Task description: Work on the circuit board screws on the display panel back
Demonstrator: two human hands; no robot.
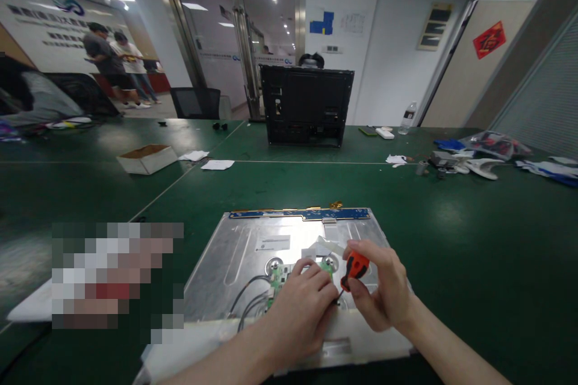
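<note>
A silver metal display panel [244, 252] lies face down on the green table in front of me, with a blue circuit strip [298, 214] along its far edge. My left hand [300, 307] rests fingers-down on a small green circuit board [280, 277] near the panel's middle. My right hand [383, 289] grips an orange-handled screwdriver [356, 267], its tip pointing down at the board beside my left fingers. Black and grey cables [248, 301] run from the board toward the panel's near edge.
A black monitor back [307, 105] stands upright across the table, a person's head just above it. A white box [147, 158], paper scraps [217, 163], a water bottle [409, 117] and bagged items [494, 145] lie farther off. Two people stand at the far left.
</note>
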